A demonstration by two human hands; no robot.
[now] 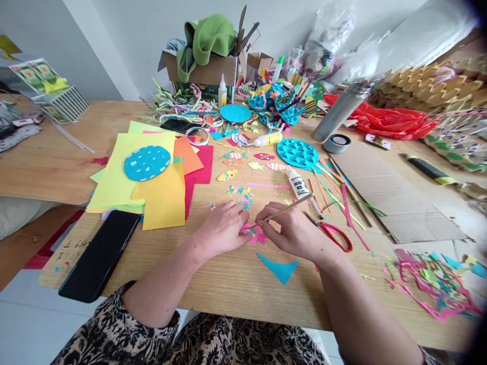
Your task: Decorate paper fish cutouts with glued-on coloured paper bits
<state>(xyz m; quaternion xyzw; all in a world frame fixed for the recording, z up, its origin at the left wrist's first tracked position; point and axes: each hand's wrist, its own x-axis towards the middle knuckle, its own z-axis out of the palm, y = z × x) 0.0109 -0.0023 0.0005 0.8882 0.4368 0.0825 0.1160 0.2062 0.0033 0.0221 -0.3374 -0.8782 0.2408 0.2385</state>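
Note:
A pink paper fish [257,235] with coloured bits on it lies on the table between my hands. My left hand [224,225] has its fingers curled together and holds the fish by its left edge. My right hand [289,233] pinches a thin wooden stick [291,205], whose lower end points at the fish and is partly hidden by fingers. Just behind them are small paper scraps [243,195] and several finished-looking paper fish, among them a yellow one [227,175]. A white glue bottle [298,183] lies beyond my right hand, and red-handled scissors [335,235] rest beside my right wrist.
A black phone [99,256] and stacked coloured paper [114,167] are at left. A blue paper offcut [279,268] lies in front. Cardboard [395,197], paper trimmings [433,284] and a steel flask [338,114] occupy the right. A filled box [207,68] stands behind.

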